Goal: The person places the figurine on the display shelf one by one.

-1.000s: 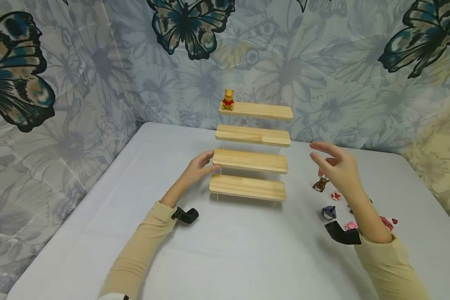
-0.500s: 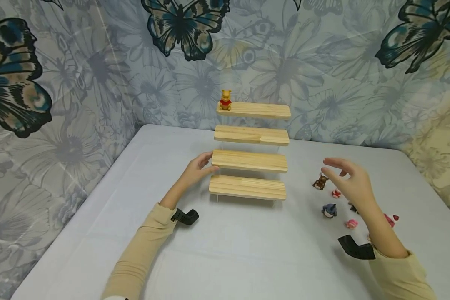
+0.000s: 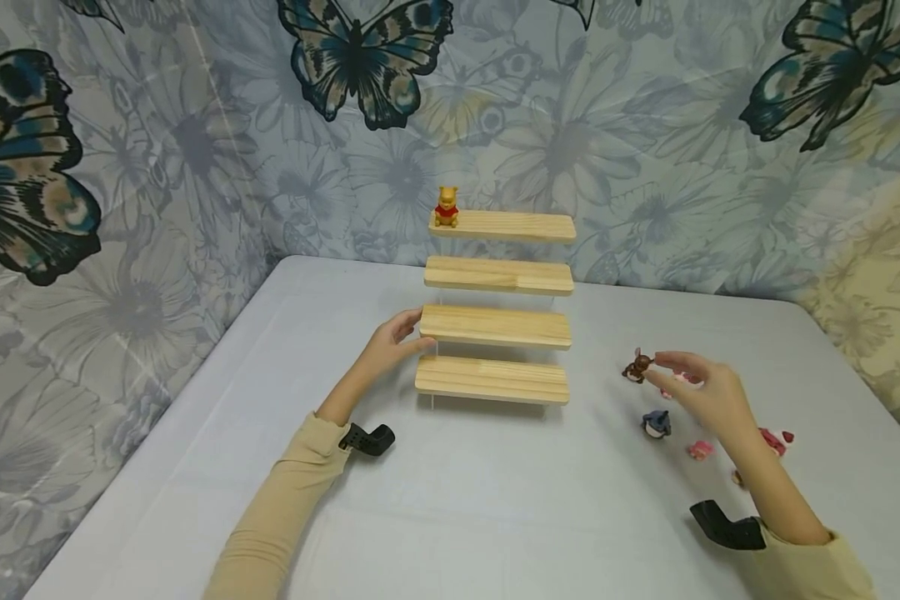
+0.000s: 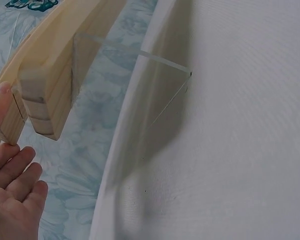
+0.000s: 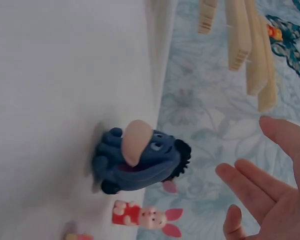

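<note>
A stepped display stand has several pale wooden shelves (image 3: 495, 326) on thin clear supports. My left hand (image 3: 390, 343) grips the left end of its second shelf from the bottom; the left wrist view shows the thumb on one side of the wood (image 4: 12, 120) and fingertips on the other. My right hand (image 3: 708, 392) is at the brown figurine (image 3: 636, 367), thumb and fingers apart, fingertips right at its side. In the right wrist view, nothing shows between the parted fingers. A blue donkey figurine (image 5: 140, 159) and a pink-eared piglet figurine (image 5: 145, 216) stand near that hand.
A yellow bear figurine in a red shirt (image 3: 446, 208) sits at the left end of the top shelf. More small figurines, one pink (image 3: 700, 450) and one red-and-pink (image 3: 776, 440), lie on the white table (image 3: 495, 517) around the right forearm. Butterfly-patterned cloth hangs behind.
My right hand has moved down and right, away from the stand, then reached in to the brown figurine. The left hand keeps its hold on the shelf. The head view has shifted slightly.
</note>
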`<state>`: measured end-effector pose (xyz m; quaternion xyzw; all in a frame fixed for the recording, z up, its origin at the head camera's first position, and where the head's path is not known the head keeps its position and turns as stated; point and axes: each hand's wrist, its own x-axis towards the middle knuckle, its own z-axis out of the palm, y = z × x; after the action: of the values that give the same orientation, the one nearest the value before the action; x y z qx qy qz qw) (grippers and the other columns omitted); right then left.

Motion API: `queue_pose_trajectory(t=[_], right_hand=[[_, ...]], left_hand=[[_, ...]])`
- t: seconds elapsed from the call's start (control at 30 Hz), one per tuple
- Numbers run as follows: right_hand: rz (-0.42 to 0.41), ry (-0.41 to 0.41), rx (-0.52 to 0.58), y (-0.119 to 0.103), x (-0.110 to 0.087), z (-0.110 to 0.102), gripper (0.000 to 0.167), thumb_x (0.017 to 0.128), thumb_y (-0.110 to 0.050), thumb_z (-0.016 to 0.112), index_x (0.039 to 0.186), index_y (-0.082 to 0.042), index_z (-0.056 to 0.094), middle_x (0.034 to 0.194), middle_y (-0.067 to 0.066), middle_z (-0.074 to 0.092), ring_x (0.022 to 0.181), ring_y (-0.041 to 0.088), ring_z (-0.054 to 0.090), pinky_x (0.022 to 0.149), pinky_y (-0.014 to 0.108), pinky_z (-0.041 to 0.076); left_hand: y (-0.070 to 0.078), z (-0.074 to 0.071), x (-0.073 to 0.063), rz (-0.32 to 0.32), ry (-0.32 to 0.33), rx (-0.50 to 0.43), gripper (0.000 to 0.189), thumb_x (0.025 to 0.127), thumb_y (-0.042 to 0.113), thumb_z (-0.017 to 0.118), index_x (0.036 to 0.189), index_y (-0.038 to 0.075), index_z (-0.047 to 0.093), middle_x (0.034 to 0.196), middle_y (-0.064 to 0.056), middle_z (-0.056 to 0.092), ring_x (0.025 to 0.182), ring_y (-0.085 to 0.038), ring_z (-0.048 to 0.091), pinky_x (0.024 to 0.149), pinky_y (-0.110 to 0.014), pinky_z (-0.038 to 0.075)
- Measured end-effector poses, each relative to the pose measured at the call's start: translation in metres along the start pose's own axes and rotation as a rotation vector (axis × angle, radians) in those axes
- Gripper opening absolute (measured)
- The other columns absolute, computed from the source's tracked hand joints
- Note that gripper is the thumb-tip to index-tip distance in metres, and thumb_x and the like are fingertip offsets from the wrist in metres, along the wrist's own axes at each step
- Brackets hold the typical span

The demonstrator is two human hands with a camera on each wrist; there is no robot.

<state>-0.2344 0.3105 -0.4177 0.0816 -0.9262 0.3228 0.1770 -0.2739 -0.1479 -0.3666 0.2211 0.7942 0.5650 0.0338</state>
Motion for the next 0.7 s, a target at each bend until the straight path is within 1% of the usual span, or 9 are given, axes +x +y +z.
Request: queue_pose_trajectory(t=[0.1,0.17,0.3,0.37,0.43,0.5,0.57,0.67,0.7], right_hand=[[-0.03,0.005,-0.018,0.009,-0.005,0.002,0.035,0.08,-0.034,0.067,0.111,-0.017,0.064,0.1,-0.003,0.064,0.089,0.008,0.051,0.067,0.021,0.036],[-0.035,-0.02,-0.009,-0.008,-0.01,-0.003,0.036,0.081,-0.031,0.067,0.11,-0.012,0.064,0.102,0.003,0.064,0.09,0.014,0.051,0.067,0.025,0.036],[-0.029,-0.066,-0.013,-0.048,-0.02,-0.014,0.037,0.081,-0.026,0.068,0.106,0.001,0.063,0.105,0.02,0.061,0.093,0.032,0.052,0.066,0.035,0.041],[-0.019,-0.068,-0.025,-0.058,-0.024,-0.017,0.035,0.08,-0.023,0.069,0.103,0.003,0.064,0.103,0.023,0.06,0.082,0.032,0.054,0.063,0.039,0.041],[0.002,-0.067,-0.047,-0.062,-0.028,-0.019,0.035,0.08,-0.024,0.069,0.101,0.003,0.065,0.102,0.024,0.06,0.077,0.032,0.051,0.06,0.039,0.041],[0.023,-0.068,-0.061,-0.06,-0.031,-0.019,0.036,0.08,-0.025,0.069,0.101,0.003,0.064,0.097,0.021,0.062,0.073,0.028,0.047,0.058,0.036,0.039],[0.041,-0.069,-0.074,-0.059,-0.032,-0.017,0.037,0.079,-0.027,0.069,0.102,0.003,0.064,0.097,0.02,0.062,0.077,0.027,0.043,0.058,0.034,0.038],[0.058,-0.087,-0.084,-0.058,-0.033,-0.017,0.041,0.079,-0.028,0.07,0.103,0.004,0.063,0.104,0.024,0.059,0.08,0.029,0.04,0.061,0.033,0.035],[0.062,-0.092,-0.091,-0.057,-0.034,-0.016,0.042,0.079,-0.028,0.07,0.103,0.005,0.063,0.106,0.025,0.058,0.08,0.029,0.04,0.06,0.033,0.034]], left_hand=[[0.002,0.0,-0.001,-0.017,0.001,0.011,0.059,0.087,0.011,0.061,0.135,-0.007,0.032,0.137,-0.02,0.031,0.126,-0.028,0.029,0.102,-0.033,0.024],[0.001,-0.001,0.0,-0.027,0.003,0.012,0.059,0.087,0.011,0.061,0.135,-0.005,0.032,0.138,-0.018,0.032,0.127,-0.027,0.028,0.103,-0.032,0.024],[-0.001,-0.001,0.0,-0.007,-0.001,0.012,0.058,0.086,0.008,0.061,0.134,-0.007,0.032,0.137,-0.02,0.032,0.127,-0.028,0.028,0.103,-0.032,0.023],[-0.002,-0.001,0.001,0.007,-0.005,0.012,0.058,0.086,0.007,0.061,0.134,-0.008,0.032,0.137,-0.02,0.032,0.127,-0.028,0.028,0.103,-0.032,0.023],[-0.003,-0.001,0.003,0.016,-0.007,0.011,0.058,0.086,0.008,0.062,0.134,-0.008,0.033,0.137,-0.021,0.032,0.126,-0.028,0.028,0.103,-0.032,0.024],[-0.013,0.0,0.006,0.034,0.001,0.009,0.061,0.085,0.016,0.063,0.134,-0.006,0.034,0.137,-0.019,0.034,0.126,-0.026,0.03,0.102,-0.03,0.024],[-0.023,0.0,0.009,0.045,0.012,0.009,0.064,0.084,0.022,0.065,0.134,-0.004,0.035,0.136,-0.017,0.035,0.126,-0.023,0.031,0.102,-0.028,0.025],[-0.037,0.0,0.013,0.066,0.028,0.008,0.068,0.082,0.029,0.066,0.134,-0.002,0.036,0.136,-0.014,0.037,0.125,-0.02,0.032,0.101,-0.027,0.025],[-0.038,0.0,0.013,0.061,0.03,0.009,0.066,0.083,0.027,0.066,0.134,-0.002,0.036,0.136,-0.014,0.037,0.125,-0.02,0.032,0.101,-0.027,0.026]])
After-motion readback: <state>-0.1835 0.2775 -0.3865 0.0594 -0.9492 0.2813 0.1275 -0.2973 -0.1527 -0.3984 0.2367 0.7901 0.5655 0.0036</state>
